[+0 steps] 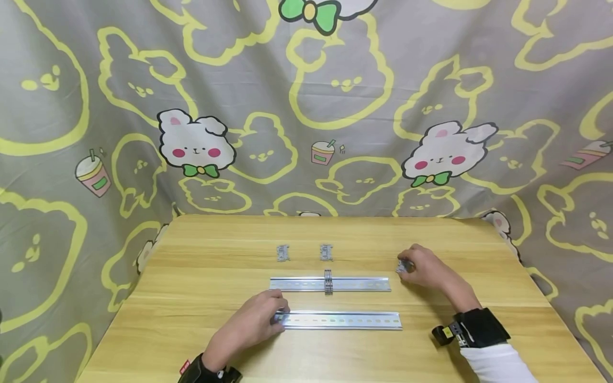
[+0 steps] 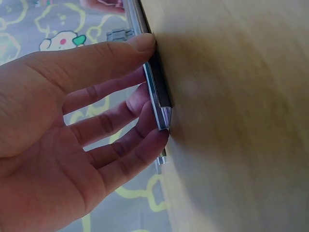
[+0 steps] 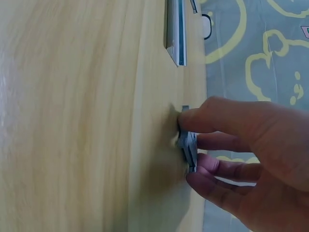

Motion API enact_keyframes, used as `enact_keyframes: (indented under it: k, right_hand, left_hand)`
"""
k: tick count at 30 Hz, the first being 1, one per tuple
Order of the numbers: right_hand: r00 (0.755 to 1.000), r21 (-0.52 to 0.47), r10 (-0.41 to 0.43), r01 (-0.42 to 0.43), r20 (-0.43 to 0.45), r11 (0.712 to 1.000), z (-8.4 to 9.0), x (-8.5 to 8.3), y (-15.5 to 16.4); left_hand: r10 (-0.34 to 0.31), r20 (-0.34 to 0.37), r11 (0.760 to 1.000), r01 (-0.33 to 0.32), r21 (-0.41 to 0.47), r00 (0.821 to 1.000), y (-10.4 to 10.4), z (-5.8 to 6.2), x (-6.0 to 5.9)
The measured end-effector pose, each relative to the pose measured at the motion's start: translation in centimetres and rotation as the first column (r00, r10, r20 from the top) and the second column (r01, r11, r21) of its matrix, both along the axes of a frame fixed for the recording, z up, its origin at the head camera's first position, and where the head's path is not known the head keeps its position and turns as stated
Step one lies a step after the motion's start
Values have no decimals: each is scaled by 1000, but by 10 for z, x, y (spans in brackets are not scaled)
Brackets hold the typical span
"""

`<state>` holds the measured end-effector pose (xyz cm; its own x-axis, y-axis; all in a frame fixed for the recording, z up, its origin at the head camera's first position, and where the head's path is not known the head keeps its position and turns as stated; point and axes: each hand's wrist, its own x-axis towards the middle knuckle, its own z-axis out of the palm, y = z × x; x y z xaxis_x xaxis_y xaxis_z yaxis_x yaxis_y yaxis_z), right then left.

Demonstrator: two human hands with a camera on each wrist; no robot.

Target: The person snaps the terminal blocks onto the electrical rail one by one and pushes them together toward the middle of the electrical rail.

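Left hand (image 1: 256,322): rail (image 1: 342,321) nearest desk's (image 1: 507,290) front edge held at left end, fingers curled, presumably for steadiness. Grey block (image 3: 189,147) pinched by right hand's (image 1: 425,270) fingers toward right edge, likely for control.

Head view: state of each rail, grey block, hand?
Near rail: left end held, no block visible
Far rail: unheld, grey stack across middle
Left loose block: lying flat, unheld
Right loose block: lying flat, unheld
Held block: off both rails
Left hand: gripping near rail
Right hand: pinching held block
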<state>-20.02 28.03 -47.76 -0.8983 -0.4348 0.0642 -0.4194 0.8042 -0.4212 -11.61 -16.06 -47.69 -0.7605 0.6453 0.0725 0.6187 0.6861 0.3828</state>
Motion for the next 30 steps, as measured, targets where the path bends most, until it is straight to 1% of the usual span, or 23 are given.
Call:
enact_keyframes:
  k: [2,4,6,9,12,16,19,23,25,30]
  right_hand:
    - [1000,5,-3,3,-5,1000,2,1,2]
    - [999,7,-5,6,-33,1000,4,5,4]
    - [998,-20,-1,0,-67,1000,4,11,5]
    - [996,-95,16,-24,-87,995,2,28,5]
    - [995,-184,61,-75,-82,980,-1,48,3]
    - [984,-244,128,-155,-126,957,-3,69,1]
    - [977,-266,144,-182,-154,947,-3,81,-1]
    - [978,-267,136,-175,-158,948,-5,91,-3]
    - [978,-270,144,-181,-151,946,-6,95,-3]
    - [973,-328,190,-222,-127,918,-11,99,-4]
  left_hand:
    - [2,6,1000,-2,-2,1000,1,0,-1]
    - [1,8,1000,-1,-1,1000,1,0,-3]
    - [0,10,1000,0,10,1000,2,0,-4]
    - [-5,16,1000,4,20,1000,1,0,-4]
    - [-9,29,1000,9,27,1000,-1,0,-3]
    - [-7,33,999,6,39,999,-1,0,-3]
    - [2,36,999,-4,44,999,-1,-1,-3]
    - [10,40,999,-11,34,999,-2,-3,-3]
    - [10,40,1000,-11,30,999,-2,-3,-3]
    - [6,45,999,-8,37,999,-2,-2,-4]
